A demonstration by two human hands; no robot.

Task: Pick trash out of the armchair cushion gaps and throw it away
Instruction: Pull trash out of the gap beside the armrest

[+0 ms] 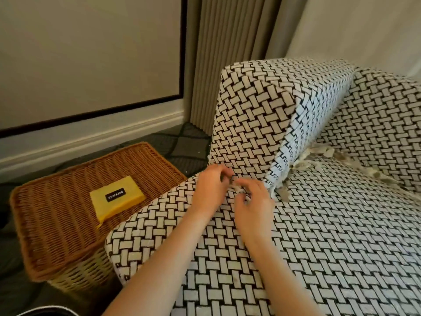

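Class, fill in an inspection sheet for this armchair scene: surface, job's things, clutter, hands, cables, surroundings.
Surface: black-and-white woven-pattern armchair seat cushion, beside its matching armrest.
Job's things: pale crumpled scraps in the gap between armrest and seat.
Clutter: flat yellow packet with black label, on the lid of a brown wicker basket.
Hands: left hand and right hand, fingers curled together at the gap's front end; grip blurred.
Cables: nothing seen.
Surroundings: beige pleated curtain, pale wall, dark carpet.
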